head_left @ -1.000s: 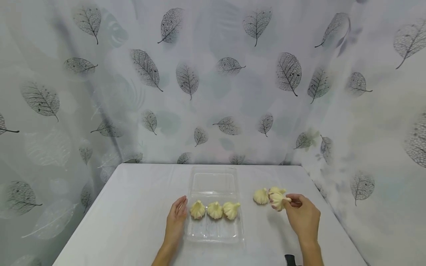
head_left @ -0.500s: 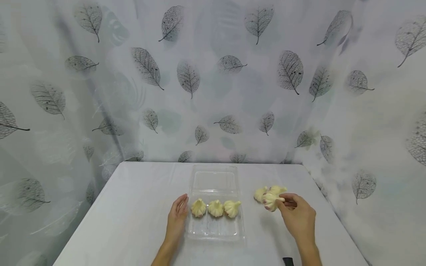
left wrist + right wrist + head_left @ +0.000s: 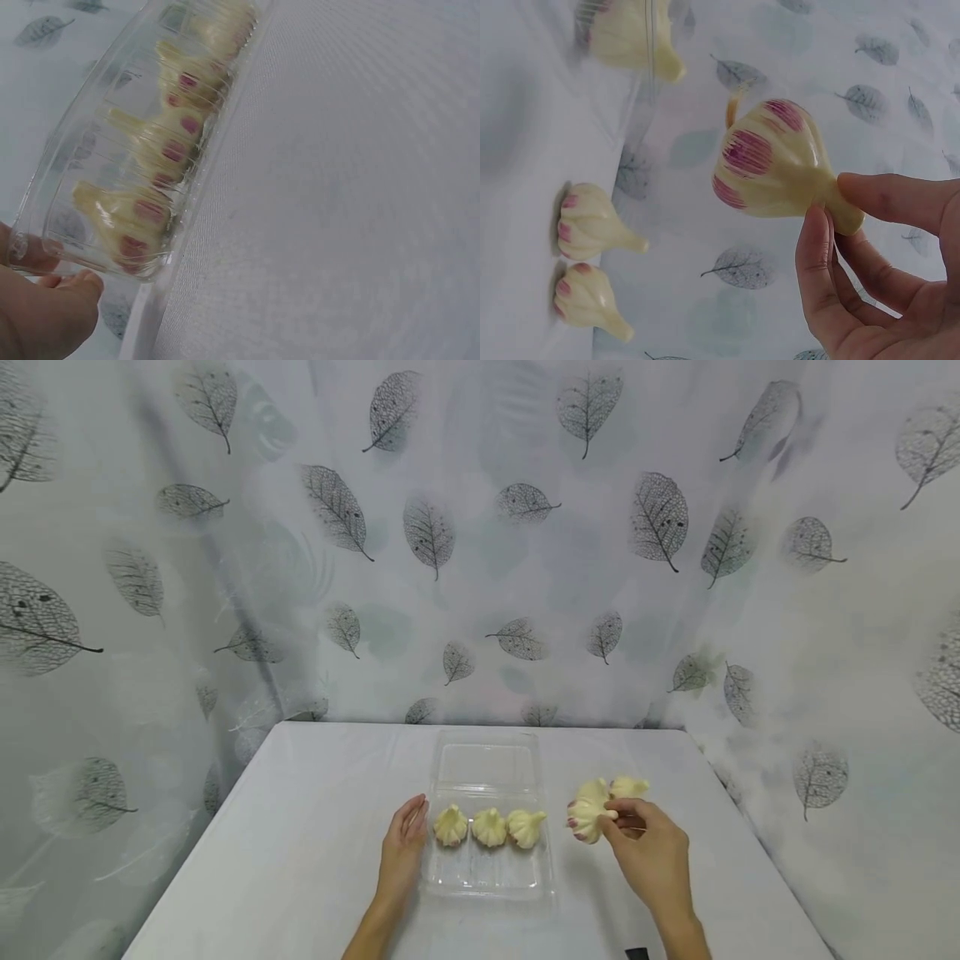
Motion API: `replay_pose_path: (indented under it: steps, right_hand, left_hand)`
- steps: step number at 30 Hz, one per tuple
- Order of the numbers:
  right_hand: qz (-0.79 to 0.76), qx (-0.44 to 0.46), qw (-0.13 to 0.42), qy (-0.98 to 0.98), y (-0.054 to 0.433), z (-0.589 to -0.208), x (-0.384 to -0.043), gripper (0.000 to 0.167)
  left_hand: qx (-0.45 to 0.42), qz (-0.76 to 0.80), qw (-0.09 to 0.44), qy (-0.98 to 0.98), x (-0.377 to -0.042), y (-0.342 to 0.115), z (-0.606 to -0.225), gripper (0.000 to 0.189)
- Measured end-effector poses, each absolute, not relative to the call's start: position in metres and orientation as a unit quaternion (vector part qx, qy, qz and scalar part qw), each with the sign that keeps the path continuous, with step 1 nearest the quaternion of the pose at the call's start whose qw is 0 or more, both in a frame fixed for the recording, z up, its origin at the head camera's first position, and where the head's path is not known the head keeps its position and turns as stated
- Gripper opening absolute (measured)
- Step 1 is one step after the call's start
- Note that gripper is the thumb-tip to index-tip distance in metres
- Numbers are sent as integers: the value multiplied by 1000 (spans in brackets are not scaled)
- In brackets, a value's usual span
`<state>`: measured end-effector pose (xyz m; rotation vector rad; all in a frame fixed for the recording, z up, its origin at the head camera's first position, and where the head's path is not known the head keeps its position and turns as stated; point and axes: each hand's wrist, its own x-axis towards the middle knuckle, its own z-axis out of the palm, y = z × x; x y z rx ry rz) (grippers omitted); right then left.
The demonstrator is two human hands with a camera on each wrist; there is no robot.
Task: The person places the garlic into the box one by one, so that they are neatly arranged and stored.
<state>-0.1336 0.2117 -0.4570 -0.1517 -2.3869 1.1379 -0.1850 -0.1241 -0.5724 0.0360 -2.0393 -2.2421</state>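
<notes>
My right hand [image 3: 651, 856] pinches a garlic bulb [image 3: 772, 161] by its stem between thumb and fingertips. The bulb is cream with purple patches, held above the table to the right of the clear plastic box [image 3: 487, 881]. Behind it in the head view are two more garlic bulbs [image 3: 628, 787], one partly covered by the held one. Three garlic bulbs [image 3: 489, 827] stand in a row inside the box. At the box's left side, my left hand [image 3: 401, 856] has its fingers extended along the wall; the left wrist view shows fingertips [image 3: 88, 283] at the box's corner.
The box's transparent lid [image 3: 487, 766] lies folded back toward the far table edge. A black object [image 3: 637, 953] shows at the bottom, beside the right forearm. A leaf-printed curtain [image 3: 465, 543] surrounds the white table [image 3: 315, 827].
My right hand has carried the held garlic bulb leftward, closer to the box, so it now overlaps the left loose bulb in view. The left hand stays at the box's side.
</notes>
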Motion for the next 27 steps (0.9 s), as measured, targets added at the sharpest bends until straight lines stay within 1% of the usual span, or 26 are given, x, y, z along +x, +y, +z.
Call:
replay_pose_path:
  steps: [10,18,27]
  right_hand:
    - [423,-7,242,-873,196,-457,-129,21]
    - [433,3,228,-872,186,-461,-127,24]
    - [444,15,205,-872,175,-462,-128,24]
  left_hand:
    - [4,-740,59,-670,-185,-125,-571,50]
    - [-1,-742,60,-668,-185,-124,-572,51]
    - [-10,-731,65,-680,-186,-125,-574,52]
